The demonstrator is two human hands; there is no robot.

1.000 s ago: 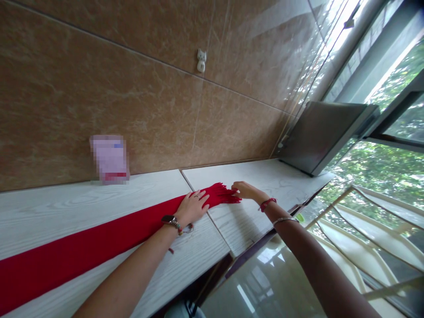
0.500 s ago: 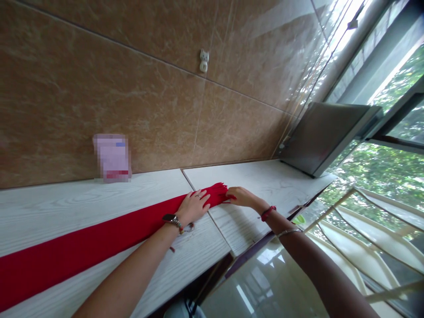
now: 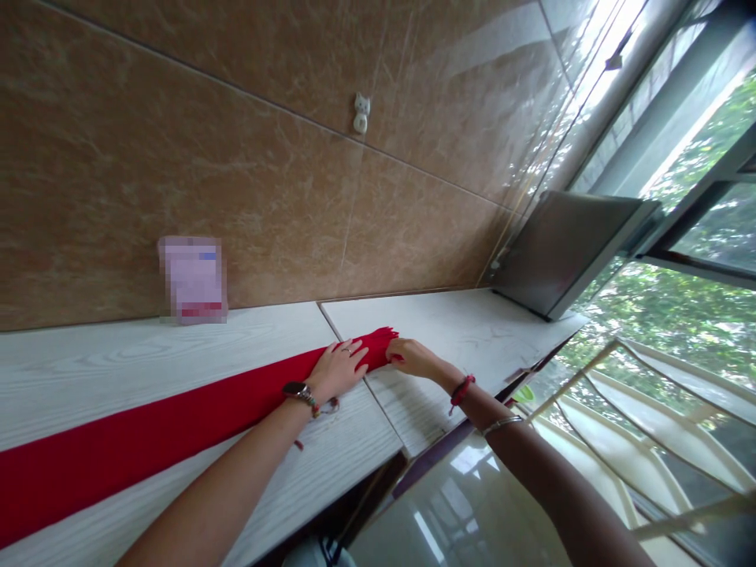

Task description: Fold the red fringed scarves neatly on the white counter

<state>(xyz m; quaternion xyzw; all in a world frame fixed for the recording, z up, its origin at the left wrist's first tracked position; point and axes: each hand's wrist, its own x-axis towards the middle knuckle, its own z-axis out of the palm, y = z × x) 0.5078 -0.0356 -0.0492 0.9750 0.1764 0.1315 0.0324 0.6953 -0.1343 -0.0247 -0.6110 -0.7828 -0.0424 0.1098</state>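
A long red scarf (image 3: 177,425) lies stretched along the white wood-grain table, its fringed end (image 3: 378,339) pointing right. My left hand (image 3: 339,372) rests flat on the scarf just before the fringe, fingers spread. At the fringed end, my right hand (image 3: 413,357) is closed, with red strands between its fingertips. Part of the fringe is hidden behind those fingers.
The white table (image 3: 283,465) has a seam (image 3: 383,417) across it. A pixelated pink package (image 3: 194,283) leans on the brown tiled wall (image 3: 265,197). A dark grey box-like appliance (image 3: 561,252) stands far right, near a cream rack (image 3: 638,425).
My right hand has moved left along the fringe, closer to my left hand, and the strands are gathered back. The left hand stays pressed on the scarf.
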